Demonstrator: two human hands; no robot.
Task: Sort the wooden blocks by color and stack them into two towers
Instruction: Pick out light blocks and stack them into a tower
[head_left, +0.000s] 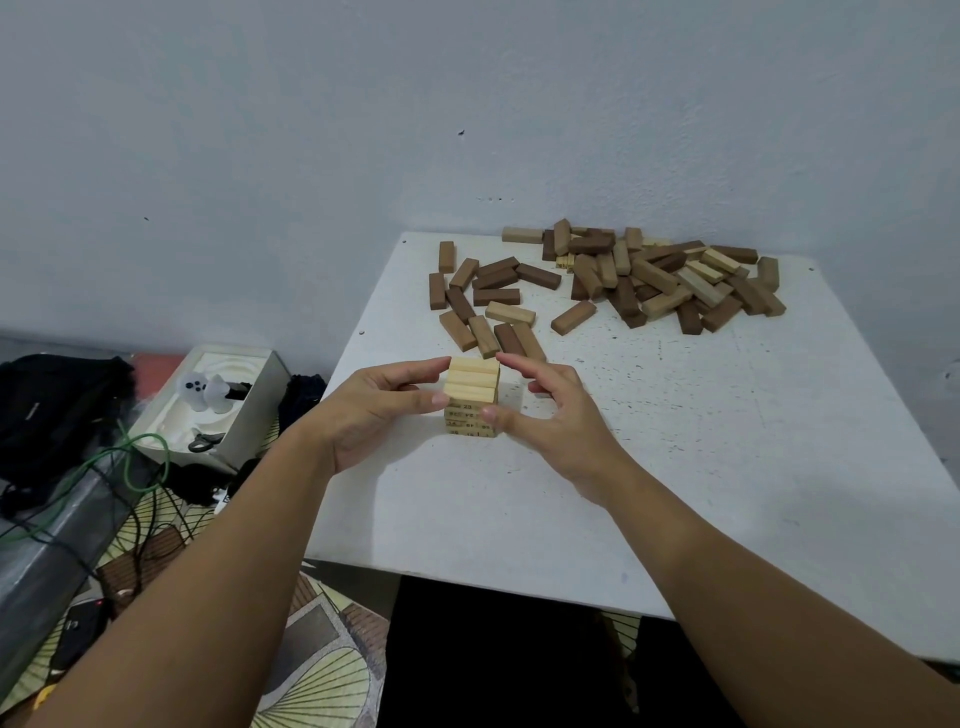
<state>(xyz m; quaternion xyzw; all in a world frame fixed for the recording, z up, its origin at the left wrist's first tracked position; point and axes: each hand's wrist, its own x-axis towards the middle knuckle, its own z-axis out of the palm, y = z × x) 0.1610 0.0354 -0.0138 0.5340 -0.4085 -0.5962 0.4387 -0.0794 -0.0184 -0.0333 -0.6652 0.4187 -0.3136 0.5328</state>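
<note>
A short tower of light wooden blocks (472, 382) stands on the white table (675, 467), with printed numbers on its lower layers. My left hand (371, 415) pinches its left side, forefinger at the top back corner and thumb at the front. My right hand (553, 415) holds the right side, thumb on the front of a lower layer and forefinger by the top back corner. Just behind the tower lies a scatter of mostly dark blocks (488, 299) with one light block among them. At the back right is a mixed pile of dark and light blocks (670, 280).
The table's back edge meets a grey wall (467, 130). On the floor to the left are an open white box (228, 447) with small items, a black bag (52, 410), green and black cables (140, 467) and a patterned mat (322, 675).
</note>
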